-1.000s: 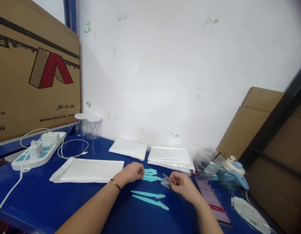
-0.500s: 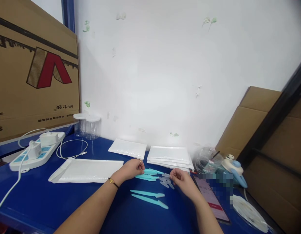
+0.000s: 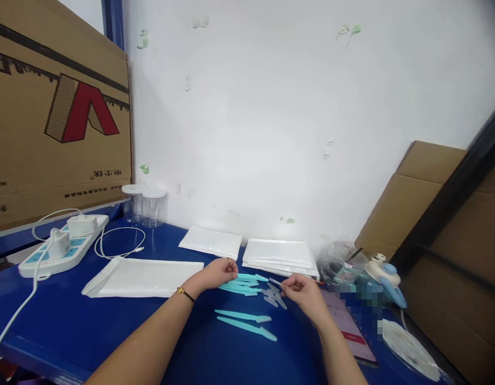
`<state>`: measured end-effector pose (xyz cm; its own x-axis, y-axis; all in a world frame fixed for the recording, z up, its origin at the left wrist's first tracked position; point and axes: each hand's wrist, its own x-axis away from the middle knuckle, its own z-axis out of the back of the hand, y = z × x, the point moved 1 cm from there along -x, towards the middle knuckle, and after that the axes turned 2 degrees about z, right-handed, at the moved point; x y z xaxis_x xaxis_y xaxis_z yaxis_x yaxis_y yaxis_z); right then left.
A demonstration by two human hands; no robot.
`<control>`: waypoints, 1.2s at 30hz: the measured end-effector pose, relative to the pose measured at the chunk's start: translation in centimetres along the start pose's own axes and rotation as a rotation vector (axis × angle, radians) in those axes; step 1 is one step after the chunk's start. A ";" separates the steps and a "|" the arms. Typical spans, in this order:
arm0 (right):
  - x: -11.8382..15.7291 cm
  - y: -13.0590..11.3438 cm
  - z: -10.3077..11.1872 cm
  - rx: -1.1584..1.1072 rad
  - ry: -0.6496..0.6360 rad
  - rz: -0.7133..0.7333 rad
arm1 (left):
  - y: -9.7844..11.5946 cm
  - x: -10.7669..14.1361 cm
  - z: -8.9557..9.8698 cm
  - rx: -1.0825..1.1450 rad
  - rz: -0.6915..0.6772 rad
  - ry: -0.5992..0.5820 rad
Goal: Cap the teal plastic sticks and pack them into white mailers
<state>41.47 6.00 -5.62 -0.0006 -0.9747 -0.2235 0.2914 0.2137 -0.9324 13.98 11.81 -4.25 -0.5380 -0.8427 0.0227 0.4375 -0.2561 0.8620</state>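
Left hand (image 3: 224, 271): pinching, thumb against fingers, the handle end of a turquoise razor-like tool (image 3: 252, 277), aimed toward 3 o'clock; wearing a ring (image 3: 230, 261) and a black-and-gold bracelet (image 3: 185, 293).
Right hand (image 3: 300, 291): grasping a slim translucent sheath (image 3: 276, 282) at the fingertips, pointed toward 10 o'clock, just beside the held tool's blade end.
Turquoise pile (image 3: 237, 289): lying close by the left fingertips, at the hub of this clock; too overlapped to count.
Loose sheaths (image 3: 275, 297): scattered at 3 o'clock from the pile, near the right fingertips.
Tool pair (image 3: 243, 316): resting side by side at 6 o'clock, apart from the pile.
White mailer (image 3: 147, 275): flat at 9 o'clock, partly covered by the left forearm (image 3: 151, 326).
White envelopes (image 3: 211, 243): lying at 11 o'clock, near the wall (image 3: 247, 133).
Envelope stack (image 3: 278, 254): set down at 2 o'clock.
Phone (image 3: 349, 323): lit pink between 3 and 4 o'clock, partly pixelated.
Lidded jars (image 3: 153, 211): standing upright at 10 o'clock.
Blue table (image 3: 203, 347): stretching underneath.
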 end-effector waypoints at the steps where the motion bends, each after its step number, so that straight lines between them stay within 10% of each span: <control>1: 0.0 0.0 0.0 0.013 0.009 0.014 | -0.1 0.0 0.1 0.023 0.004 -0.005; 14: 0.8 -2.0 -0.5 0.369 0.112 0.437 | -0.1 0.2 0.3 0.208 0.104 -0.086; 36: 1.4 -3.4 -1.7 0.389 0.000 0.474 | 0.5 0.5 0.2 0.205 0.094 -0.105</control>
<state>38.84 4.02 -3.20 0.2144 -0.7792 -0.5890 0.5878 0.5845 -0.5593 13.75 11.36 -3.71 -0.5785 -0.8016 0.1507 0.3397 -0.0689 0.9380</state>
